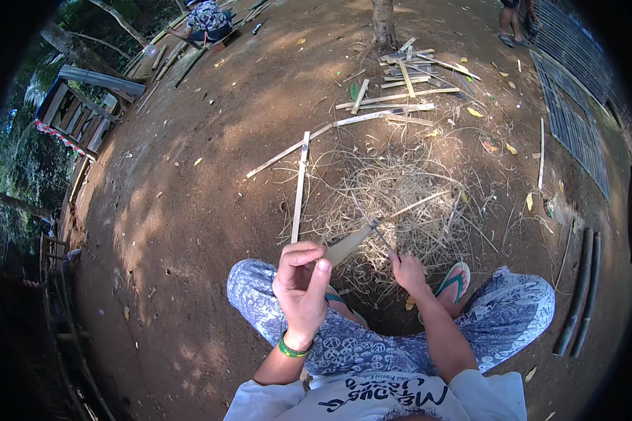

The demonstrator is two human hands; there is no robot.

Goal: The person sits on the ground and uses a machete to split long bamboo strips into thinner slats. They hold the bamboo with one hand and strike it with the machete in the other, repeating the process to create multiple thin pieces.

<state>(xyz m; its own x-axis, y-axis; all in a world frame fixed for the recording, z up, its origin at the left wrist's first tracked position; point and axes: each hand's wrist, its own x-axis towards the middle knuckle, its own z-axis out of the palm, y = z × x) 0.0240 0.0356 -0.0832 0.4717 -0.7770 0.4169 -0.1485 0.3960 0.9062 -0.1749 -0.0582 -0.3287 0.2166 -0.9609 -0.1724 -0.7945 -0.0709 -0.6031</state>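
A pale bamboo strip (350, 244) slants up and to the right from my left hand (302, 286), whose thumb and fingers are pinched round its near end. Its far part (420, 203) narrows to a thin length over the pile of shavings. My right hand (409, 272) is closed round the handle of a knife (382, 235). The dark blade crosses the strip near its middle and appears to touch it. Just beyond both hands, curled bamboo shavings (393, 184) lie heaped on the ground between my feet and the stacked wood.
Split bamboo pieces (409, 78) are stacked by a tree trunk (384, 24). One long slat (300, 186) lies left of the shavings. Two dark poles (578, 295) and slatted bamboo panels (572, 105) lie at right. A person (207, 19) crouches far left; another (516, 21) stands far right.
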